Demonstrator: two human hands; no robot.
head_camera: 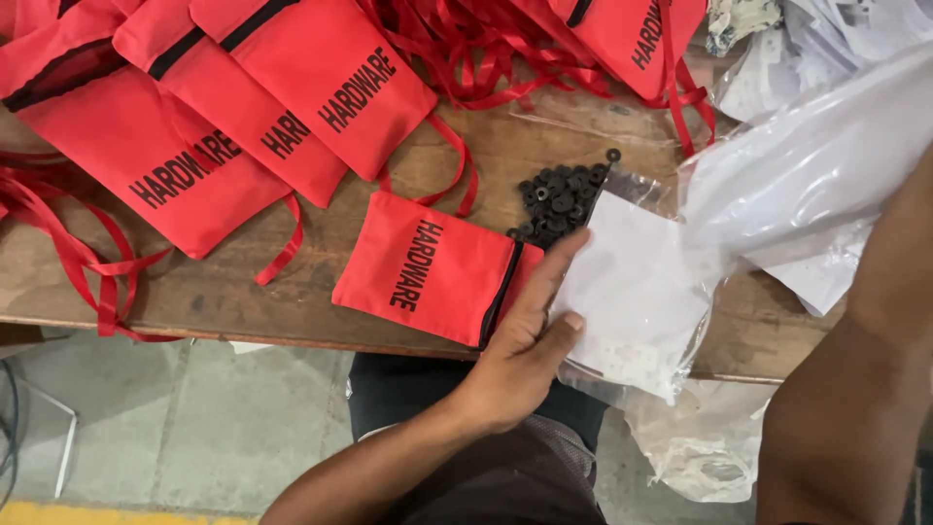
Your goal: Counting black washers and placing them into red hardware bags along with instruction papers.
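I see left hand [525, 335] open, flat across red pouch [428, 267] and clear bag [632, 292] — washers [562, 199] at 12 o'clock; right hand unseen — cannot tell.

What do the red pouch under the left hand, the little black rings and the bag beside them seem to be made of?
Red pouch: woven fabric, matte, probably synthetic, with soft creases. Black rings: likely rubber or plastic, dull and uniform. Bag: thin clear plastic film, glossy and wrinkled. Table: worn, scuffed wood.

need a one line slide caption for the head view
Left hand rests on a red pouch and a clear bag beside black washers on a wooden table.
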